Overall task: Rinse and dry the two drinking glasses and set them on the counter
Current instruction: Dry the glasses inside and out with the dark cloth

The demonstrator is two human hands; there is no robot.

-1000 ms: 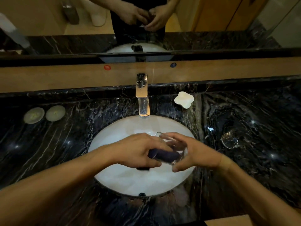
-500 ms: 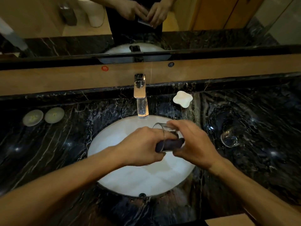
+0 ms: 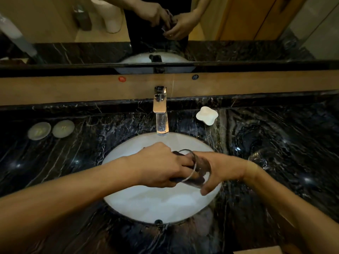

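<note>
Over the white sink basin (image 3: 146, 208) my right hand (image 3: 222, 171) grips a clear drinking glass (image 3: 199, 169), tipped on its side with its mouth toward the left. My left hand (image 3: 161, 167) holds a dark cloth (image 3: 183, 179) and its fingers reach into the glass mouth with it. A second clear glass (image 3: 259, 159) stands on the black marble counter (image 3: 293, 136) to the right of the basin, partly behind my right wrist.
A chrome faucet (image 3: 161, 114) stands behind the basin, with no water seen running. A white flower-shaped soap dish (image 3: 207, 115) sits right of it. Two round pale coasters (image 3: 51, 129) lie on the counter at the left. A mirror runs along the back.
The glass has been turned in my hands and lowered slightly over the basin. My left hand's fingers and the cloth have gone further into the glass.
</note>
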